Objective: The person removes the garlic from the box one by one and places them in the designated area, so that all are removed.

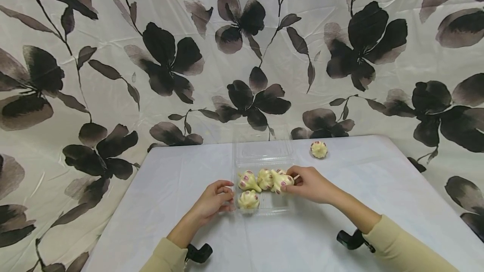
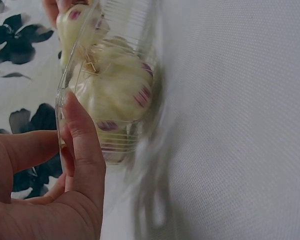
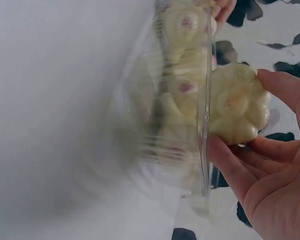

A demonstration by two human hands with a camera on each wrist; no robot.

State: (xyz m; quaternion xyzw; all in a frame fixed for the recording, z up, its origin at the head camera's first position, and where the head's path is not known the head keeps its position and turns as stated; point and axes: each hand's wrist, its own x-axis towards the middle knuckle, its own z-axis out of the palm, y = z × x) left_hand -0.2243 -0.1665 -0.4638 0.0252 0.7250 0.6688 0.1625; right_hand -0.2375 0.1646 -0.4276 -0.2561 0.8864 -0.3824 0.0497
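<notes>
A garlic bulb (image 1: 280,181) with purple streaks is pinched between the thumb and fingers of my right hand (image 1: 311,184), over the right side of a clear plastic container (image 1: 274,209). The right wrist view shows the underside of this bulb (image 3: 237,102), above the container's rim. Several other garlic bulbs (image 1: 248,200) lie inside, at the left and back; the held one partly covers one of them. My left hand (image 1: 212,200) is at the container's left side, and in the left wrist view its thumb and curled fingers hold the rim (image 2: 60,107).
The container's hinged lid (image 1: 263,150) stands open at the back. A single garlic bulb (image 1: 319,149) sits on the white-covered table (image 1: 181,167), near its far right edge. Behind the table hangs a flower-printed cloth (image 1: 211,74). Black wrist cameras (image 1: 199,253) are strapped under both wrists.
</notes>
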